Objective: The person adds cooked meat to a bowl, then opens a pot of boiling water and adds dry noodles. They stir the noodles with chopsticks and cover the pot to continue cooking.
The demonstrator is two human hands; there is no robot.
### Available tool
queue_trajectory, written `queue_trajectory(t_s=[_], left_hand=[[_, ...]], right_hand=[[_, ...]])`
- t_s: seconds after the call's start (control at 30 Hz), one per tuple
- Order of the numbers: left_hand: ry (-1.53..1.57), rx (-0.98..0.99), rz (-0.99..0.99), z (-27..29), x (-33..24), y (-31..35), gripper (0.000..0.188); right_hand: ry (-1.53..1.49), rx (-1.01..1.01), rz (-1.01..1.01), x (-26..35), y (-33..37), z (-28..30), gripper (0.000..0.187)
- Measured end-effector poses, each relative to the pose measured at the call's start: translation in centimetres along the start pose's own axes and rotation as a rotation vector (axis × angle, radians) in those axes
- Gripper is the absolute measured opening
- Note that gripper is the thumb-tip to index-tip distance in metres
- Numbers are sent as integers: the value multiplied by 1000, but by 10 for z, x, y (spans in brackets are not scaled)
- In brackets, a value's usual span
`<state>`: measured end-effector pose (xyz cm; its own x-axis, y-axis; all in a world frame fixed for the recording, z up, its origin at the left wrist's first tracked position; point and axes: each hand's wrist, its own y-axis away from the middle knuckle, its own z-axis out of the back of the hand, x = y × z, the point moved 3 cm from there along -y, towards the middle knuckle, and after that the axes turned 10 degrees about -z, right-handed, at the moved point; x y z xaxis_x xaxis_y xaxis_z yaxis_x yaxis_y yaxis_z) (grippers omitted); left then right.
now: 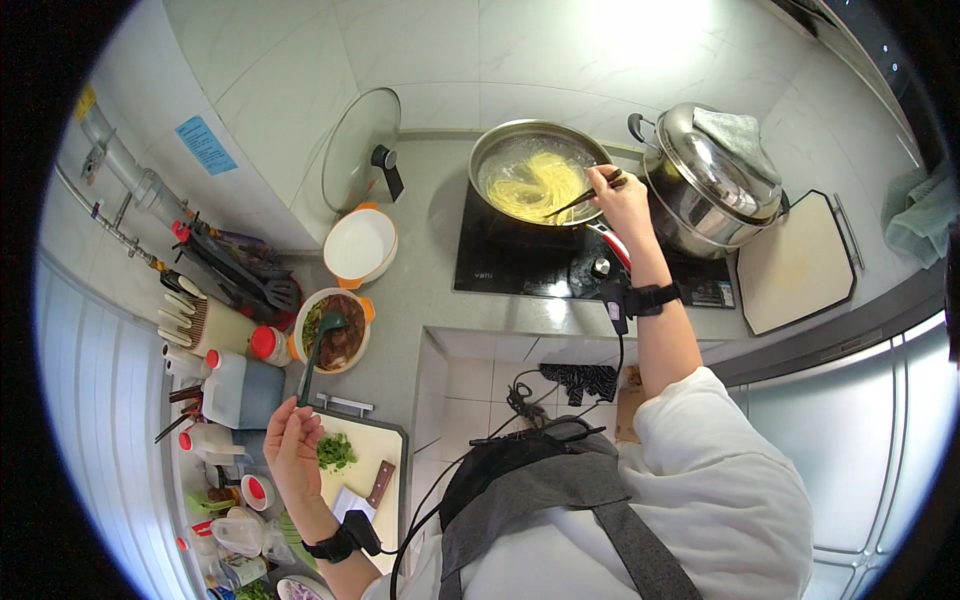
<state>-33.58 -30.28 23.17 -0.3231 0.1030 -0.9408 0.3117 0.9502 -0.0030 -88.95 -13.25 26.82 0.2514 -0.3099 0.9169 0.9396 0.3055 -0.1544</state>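
Note:
My right hand (622,205) is closed around dark chopsticks (575,205), their tips among pale yellow noodles (545,185) in water in a steel pan (478,160). The pan sits on a black cooktop (520,265), its red-edged handle passing below my right wrist. Over at the left, my left hand (295,450) hovers by a cutting board (390,440), fingers loosely curled and apart. Its fingertips come close to the handle end of a dark green ladle (318,350); whether they touch is unclear. The ladle rests in an orange-handled bowl (294,345) of brown sauce and chopped greens.
Chopped greens (336,452) and a cleaver (370,490) lie on the cutting board. Behind the filled bowl stands a white bowl (360,247), near a glass lid (365,150). A large lidded pot (705,180) is right of the pan. Bottles and jugs (240,390) line the left side.

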Motion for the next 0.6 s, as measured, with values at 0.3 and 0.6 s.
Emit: queue_trajectory(t_s=[0.3, 0.6], left_hand=[[0, -32, -3, 8, -1, 4, 27], [5, -48, -9, 11, -3, 11, 27]], right_hand=[[-130, -68, 132, -54, -30, -40, 18], [-269, 76, -16, -66, -50, -87, 22]])
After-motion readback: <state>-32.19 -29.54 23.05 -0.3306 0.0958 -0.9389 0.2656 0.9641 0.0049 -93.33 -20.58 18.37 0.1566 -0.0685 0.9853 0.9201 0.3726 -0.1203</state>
